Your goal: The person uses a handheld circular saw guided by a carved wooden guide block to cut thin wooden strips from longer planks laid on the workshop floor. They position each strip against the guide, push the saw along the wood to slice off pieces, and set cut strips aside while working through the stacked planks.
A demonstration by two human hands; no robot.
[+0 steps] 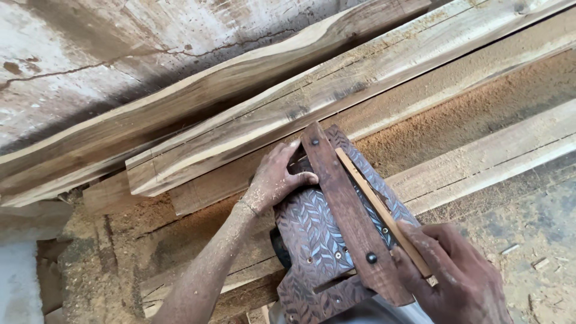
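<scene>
Along a cracked wall, rough timber beams [336, 90] lie stacked, sawdust between them. Carved leaf-pattern wooden panel [315, 237] rests against lower beams, dark batten [354, 222] screwed across it. Left hand [275, 180] grips the panel's upper edge. Right hand [459, 276] pinches a thin pale strip [378, 207] lying along the batten.

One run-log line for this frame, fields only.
left hand: gripping carved leaf-pattern panel | right hand: holding thin wood strip against dark brace | surroundings: sawdust-covered planks
</scene>
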